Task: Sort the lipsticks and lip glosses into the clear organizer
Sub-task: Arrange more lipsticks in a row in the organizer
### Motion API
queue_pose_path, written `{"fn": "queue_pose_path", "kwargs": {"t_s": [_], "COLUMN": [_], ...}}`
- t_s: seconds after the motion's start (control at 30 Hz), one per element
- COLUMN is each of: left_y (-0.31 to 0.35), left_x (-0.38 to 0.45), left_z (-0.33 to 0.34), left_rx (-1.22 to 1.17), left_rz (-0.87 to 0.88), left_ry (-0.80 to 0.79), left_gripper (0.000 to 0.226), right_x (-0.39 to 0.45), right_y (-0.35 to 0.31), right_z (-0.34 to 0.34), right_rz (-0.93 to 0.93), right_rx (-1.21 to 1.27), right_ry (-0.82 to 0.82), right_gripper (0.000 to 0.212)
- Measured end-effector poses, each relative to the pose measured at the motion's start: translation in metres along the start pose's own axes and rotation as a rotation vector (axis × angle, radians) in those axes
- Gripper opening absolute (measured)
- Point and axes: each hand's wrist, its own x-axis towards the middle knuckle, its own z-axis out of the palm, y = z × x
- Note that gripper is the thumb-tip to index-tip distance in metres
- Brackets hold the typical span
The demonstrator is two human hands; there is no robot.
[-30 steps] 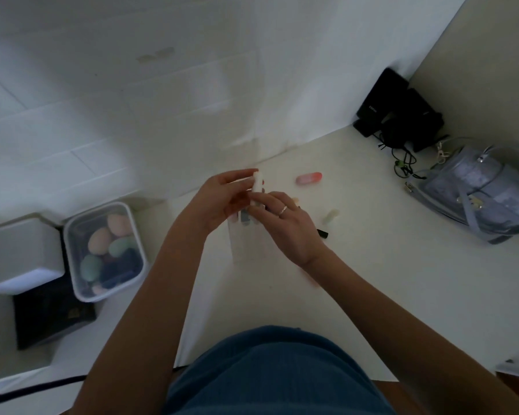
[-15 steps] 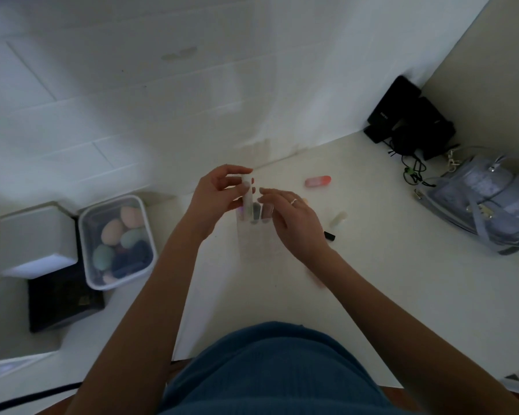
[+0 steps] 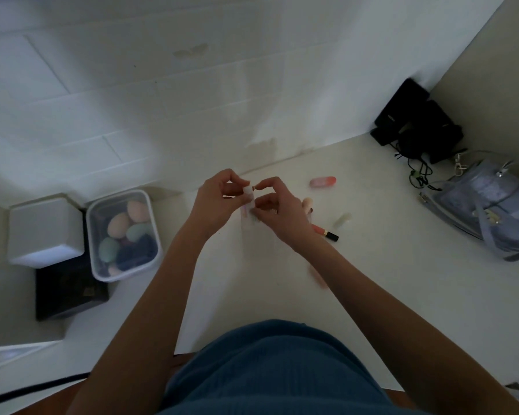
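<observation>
A clear organizer (image 3: 256, 238) stands on the white desk, faint and mostly hidden under my hands. My left hand (image 3: 216, 202) pinches a pale white lip tube (image 3: 248, 196) upright above the organizer's far end. My right hand (image 3: 277, 211) touches the same tube with thumb and forefinger. To the right lie a pink lip gloss (image 3: 322, 181), a peach tube (image 3: 307, 204), an orange gloss with a black cap (image 3: 325, 233) and a pale green tube (image 3: 343, 219).
A clear tub of coloured sponges (image 3: 123, 235) sits at the left beside a white box (image 3: 45, 232) on a black book (image 3: 69, 292). A grey bag (image 3: 492, 205) and black devices with cables (image 3: 417, 127) fill the right back corner. A white wall rises just behind.
Both hands have stayed over the organizer with the pale tube. My right fingers have shifted up onto the tube's top, and the orange gloss now shows past my right wrist.
</observation>
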Motion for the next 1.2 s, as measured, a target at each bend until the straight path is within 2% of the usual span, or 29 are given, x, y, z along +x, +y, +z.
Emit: {"fn": "queue_pose_path", "kwargs": {"t_s": [0.1, 0.2, 0.3, 0.4, 0.5, 0.57, 0.63, 0.7, 0.83, 1.07, 1.2], "left_y": [0.002, 0.003, 0.001, -0.004, -0.006, -0.005, -0.004, -0.001, 0.005, 0.004, 0.005], "left_x": [-0.003, -0.007, -0.013, -0.02, -0.022, -0.022, -0.022, -0.021, -0.018, -0.011, -0.011], "left_z": [0.002, 0.005, 0.008, 0.008, 0.007, 0.006, 0.005, 0.002, -0.006, 0.001, -0.002], "left_rx": [0.087, 0.15, 0.313, 0.407, 0.531, 0.536, 0.516, 0.389, 0.187, 0.255, 0.33], "left_rz": [0.09, 0.166, 0.226, 0.218, 0.237, 0.241, 0.202, 0.142, 0.129, 0.105, 0.133], "left_ry": [0.0, 0.021, 0.009, -0.019, -0.039, -0.043, -0.04, -0.017, 0.02, -0.047, -0.077], "left_gripper": [0.024, 0.015, 0.016, 0.014, 0.016, 0.019, 0.021, 0.022, 0.026, 0.026, 0.027], "right_x": [-0.001, -0.002, -0.005, -0.009, -0.012, -0.013, -0.014, -0.013, -0.015, -0.016, -0.022], "right_y": [0.0, 0.0, 0.005, 0.013, 0.021, 0.025, 0.032, 0.038, 0.044, 0.048, 0.051], "right_z": [0.008, 0.019, 0.028, 0.031, 0.031, 0.028, 0.025, 0.021, 0.018, 0.014, 0.008], "right_rz": [-0.023, -0.032, -0.045, -0.055, -0.08, -0.038, -0.044, -0.042, -0.028, -0.045, -0.022], "right_rx": [-0.048, -0.078, -0.193, -0.35, -0.31, -0.221, -0.296, -0.395, -0.37, -0.36, -0.195], "right_ry": [0.077, 0.124, 0.157, 0.188, 0.164, 0.143, 0.172, 0.227, 0.251, 0.233, 0.279], "right_gripper": [0.027, 0.018, 0.01, 0.007, 0.011, 0.011, 0.008, 0.007, 0.006, 0.007, 0.011]}}
